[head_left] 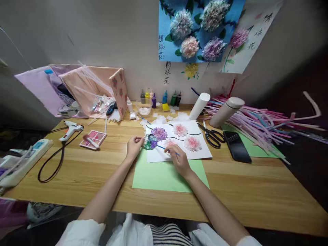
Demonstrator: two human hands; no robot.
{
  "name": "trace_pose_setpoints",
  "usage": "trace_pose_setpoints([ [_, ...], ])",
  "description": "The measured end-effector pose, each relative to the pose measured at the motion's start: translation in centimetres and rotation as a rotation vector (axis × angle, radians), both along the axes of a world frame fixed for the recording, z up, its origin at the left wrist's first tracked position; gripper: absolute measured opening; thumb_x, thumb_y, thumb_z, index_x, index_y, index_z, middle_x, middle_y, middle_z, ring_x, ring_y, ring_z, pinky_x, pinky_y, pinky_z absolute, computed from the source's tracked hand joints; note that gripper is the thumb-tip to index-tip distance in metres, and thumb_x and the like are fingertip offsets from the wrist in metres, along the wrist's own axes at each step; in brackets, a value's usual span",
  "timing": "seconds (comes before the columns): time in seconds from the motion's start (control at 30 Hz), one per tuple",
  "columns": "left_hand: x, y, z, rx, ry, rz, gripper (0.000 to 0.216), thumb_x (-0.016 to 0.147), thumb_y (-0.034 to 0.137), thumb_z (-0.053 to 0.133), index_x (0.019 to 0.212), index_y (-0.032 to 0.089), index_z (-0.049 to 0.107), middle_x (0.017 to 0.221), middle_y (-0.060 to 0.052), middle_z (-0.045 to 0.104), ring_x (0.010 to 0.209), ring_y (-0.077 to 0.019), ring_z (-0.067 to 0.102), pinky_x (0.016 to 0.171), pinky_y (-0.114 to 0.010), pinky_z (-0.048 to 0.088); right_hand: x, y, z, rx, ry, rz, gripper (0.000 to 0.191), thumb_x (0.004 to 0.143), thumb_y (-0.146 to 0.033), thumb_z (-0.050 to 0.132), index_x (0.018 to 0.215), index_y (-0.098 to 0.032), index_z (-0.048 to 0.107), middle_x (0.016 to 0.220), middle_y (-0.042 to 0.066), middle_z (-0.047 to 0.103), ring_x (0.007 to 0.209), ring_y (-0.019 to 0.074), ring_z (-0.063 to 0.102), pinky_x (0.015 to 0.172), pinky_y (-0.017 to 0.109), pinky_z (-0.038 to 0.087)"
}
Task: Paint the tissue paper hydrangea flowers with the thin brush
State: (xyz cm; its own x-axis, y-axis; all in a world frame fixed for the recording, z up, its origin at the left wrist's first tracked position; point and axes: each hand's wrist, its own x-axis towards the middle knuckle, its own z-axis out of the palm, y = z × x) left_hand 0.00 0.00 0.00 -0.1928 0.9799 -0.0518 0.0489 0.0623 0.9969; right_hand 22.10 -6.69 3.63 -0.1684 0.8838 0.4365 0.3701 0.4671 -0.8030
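Observation:
My left hand (133,147) pinches the edge of a small clear paint palette (150,141) holding purple, blue and green paint. My right hand (178,159) is closed on a thin blue paintbrush (161,147) whose tip reaches into the palette. Both rest over a white sheet (200,152) carrying a purple paper flower (159,133) and pink paper flowers (192,143) joined by black stems. Under the sheet lies a light green paper (156,176).
Black scissors (212,136), a black phone (237,147), two white tubes (225,111) and a heap of pink and purple pipe cleaners (258,124) lie right. Paint bottles (164,98) stand at the wall. A glue gun (70,131), pink palette (93,139) and power strip (24,160) lie left.

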Motion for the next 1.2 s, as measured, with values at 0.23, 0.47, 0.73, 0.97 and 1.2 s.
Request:
trace_pose_setpoints([
  [0.23, -0.1, 0.1, 0.0, 0.001, 0.002, 0.004, 0.044, 0.059, 0.052, 0.076, 0.076, 0.014, 0.062, 0.066, -0.004, 0.069, 0.059, -0.0162, 0.063, 0.058, -0.025, 0.048, 0.3, -0.2, 0.1, 0.030, 0.048, -0.076, 0.032, 0.096, -0.032, 0.034, 0.084, -0.022, 0.061, 0.079, 0.004, 0.064, 0.079, 0.0177, 0.058, 0.073, 0.032, 0.045],
  [0.47, 0.1, -0.1, 0.6, -0.001, 0.000, 0.001, 0.044, 0.058, 0.052, 0.076, 0.076, 0.014, 0.062, 0.066, -0.004, 0.069, 0.059, -0.0165, 0.064, 0.058, -0.026, 0.049, 3.0, 1.2, 0.0, 0.064, 0.137, -0.396, 0.038, 0.097, -0.034, 0.026, 0.074, -0.021, 0.053, 0.073, 0.002, 0.055, 0.073, 0.0171, 0.052, 0.067, 0.031, 0.040],
  [0.73, 0.2, -0.2, 1.2, -0.008, -0.006, -0.006, 0.045, 0.057, 0.052, 0.076, 0.075, 0.014, 0.061, 0.064, -0.003, 0.068, 0.059, -0.0169, 0.064, 0.058, -0.026, 0.050, 2.6, 2.0, 0.1, 0.008, 0.076, -0.362, 0.040, 0.097, -0.037, 0.027, 0.069, -0.022, 0.051, 0.070, 0.001, 0.054, 0.071, 0.0166, 0.051, 0.069, 0.031, 0.039],
  [0.97, 0.3, -0.2, 1.3, -0.011, 0.001, -0.004, 0.045, 0.057, 0.052, 0.076, 0.075, 0.014, 0.060, 0.063, -0.003, 0.067, 0.058, -0.0163, 0.063, 0.058, -0.026, 0.049, 2.3, 2.3, -0.1, -0.026, 0.052, -0.337, 0.039, 0.097, -0.037, 0.028, 0.070, -0.022, 0.051, 0.071, 0.001, 0.053, 0.073, 0.0171, 0.051, 0.071, 0.031, 0.040],
  [1.2, 0.2, -0.1, 1.0, -0.007, 0.015, -0.008, 0.043, 0.058, 0.052, 0.075, 0.075, 0.015, 0.060, 0.064, -0.003, 0.067, 0.058, -0.0163, 0.063, 0.057, -0.025, 0.049, 2.5, 2.5, -0.1, -0.036, 0.046, -0.349, 0.039, 0.097, -0.038, 0.028, 0.071, -0.022, 0.052, 0.072, 0.002, 0.054, 0.074, 0.0176, 0.051, 0.072, 0.032, 0.039],
])
